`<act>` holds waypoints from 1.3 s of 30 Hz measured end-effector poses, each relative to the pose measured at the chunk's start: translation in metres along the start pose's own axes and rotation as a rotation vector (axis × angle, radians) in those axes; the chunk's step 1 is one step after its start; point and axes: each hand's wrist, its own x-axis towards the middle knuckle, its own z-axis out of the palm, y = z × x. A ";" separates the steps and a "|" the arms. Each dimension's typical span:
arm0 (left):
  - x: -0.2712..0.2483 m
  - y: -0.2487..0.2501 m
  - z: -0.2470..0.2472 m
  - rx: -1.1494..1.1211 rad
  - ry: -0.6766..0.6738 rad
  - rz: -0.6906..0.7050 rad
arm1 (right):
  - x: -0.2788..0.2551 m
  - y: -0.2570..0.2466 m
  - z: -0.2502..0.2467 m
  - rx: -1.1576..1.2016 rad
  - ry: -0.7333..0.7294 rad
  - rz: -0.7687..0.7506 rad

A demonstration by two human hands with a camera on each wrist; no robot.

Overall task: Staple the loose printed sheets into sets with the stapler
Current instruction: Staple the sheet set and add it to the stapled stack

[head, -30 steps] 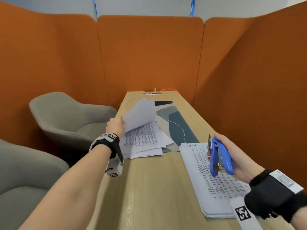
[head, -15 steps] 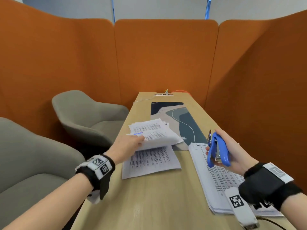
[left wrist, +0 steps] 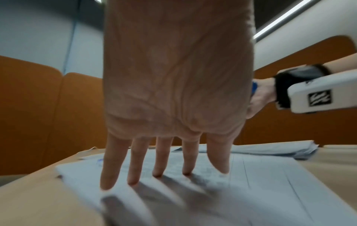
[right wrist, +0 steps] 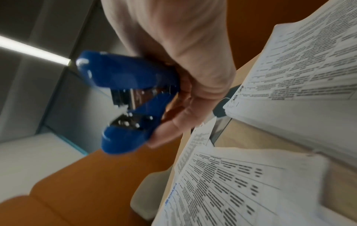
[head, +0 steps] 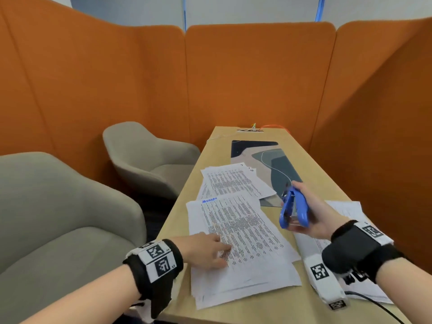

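Blue stapler point(head: 294, 208) gripped in right hand point(head: 318, 218); left hand point(head: 205, 250) flat, fingers straight, on printed sheets point(head: 243, 244).

Blue stapler point(head: 294, 210) aloft; printed sheets point(head: 243, 242) flat

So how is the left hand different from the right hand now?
The left hand lies with straight, spread fingers pressing the near paper stack on the table; the right hand is raised above the table, fingers curled round the blue stapler. Both wear black wrist straps.
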 end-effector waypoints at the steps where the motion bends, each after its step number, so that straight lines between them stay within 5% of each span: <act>1: -0.004 0.002 0.001 -0.015 -0.016 0.018 | 0.004 0.005 0.005 -0.052 -0.011 0.019; 4: -0.015 0.003 -0.008 -0.130 -0.022 0.060 | 0.017 0.023 0.019 -0.207 -0.027 0.078; 6: -0.009 -0.008 -0.016 -0.213 0.127 0.024 | 0.025 0.036 0.026 -0.307 -0.021 0.104; 8: 0.007 -0.029 -0.021 -0.225 0.354 -0.118 | 0.029 0.047 0.031 -0.392 -0.014 0.135; 10: 0.024 -0.053 -0.021 -0.216 0.443 -0.303 | 0.032 0.057 0.032 -0.449 -0.001 0.168; 14: 0.043 -0.079 -0.027 -0.303 0.223 -0.407 | 0.037 0.063 0.024 -0.433 0.010 0.192; 22: 0.044 -0.092 -0.047 -0.766 0.121 -0.352 | 0.042 0.067 0.018 -0.395 0.017 0.183; 27: 0.046 -0.097 -0.042 -0.857 0.179 -0.346 | 0.040 0.068 0.018 -0.405 0.029 0.172; 34: 0.055 -0.087 -0.033 -0.666 0.312 -0.363 | 0.034 0.069 0.018 -0.430 0.008 0.144; 39: 0.045 -0.067 -0.023 -0.136 0.490 -0.334 | 0.027 0.062 0.020 -0.545 -0.007 0.125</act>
